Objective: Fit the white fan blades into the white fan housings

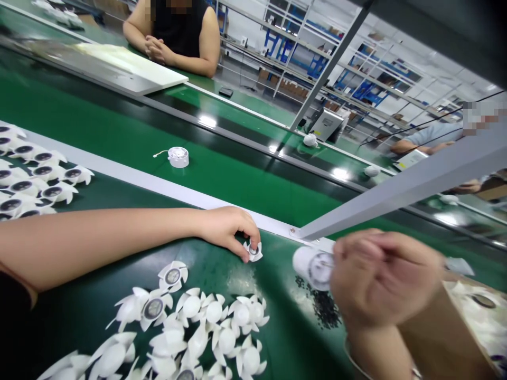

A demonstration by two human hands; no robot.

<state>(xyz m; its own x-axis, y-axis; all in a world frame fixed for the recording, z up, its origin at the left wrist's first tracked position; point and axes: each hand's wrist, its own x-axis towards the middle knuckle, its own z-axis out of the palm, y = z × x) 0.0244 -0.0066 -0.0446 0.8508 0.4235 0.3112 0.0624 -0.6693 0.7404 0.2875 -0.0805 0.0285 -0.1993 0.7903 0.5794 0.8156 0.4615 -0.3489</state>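
My left hand (229, 229) reaches across the green bench, thumb and fingers closed on a small white fan impeller (254, 252) at the bench surface. Blurred by motion, my right hand (386, 277) is raised at the right, its fingers closed on a white round fan housing (315, 267) tilted on its side. Below that housing lies a scatter of tiny black parts (325, 309). In front of me, several loose white fan impellers (198, 338) are heaped, some hub up and some showing a dark ring inside.
Rows of impellers (39, 174) fill the left side. On the green conveyor (237, 174) stands one fan housing (178, 157) with a short cable. A grey metal post (380, 184) slants up at right, above a cardboard box (447, 338) of white parts. Two people sit across the line.
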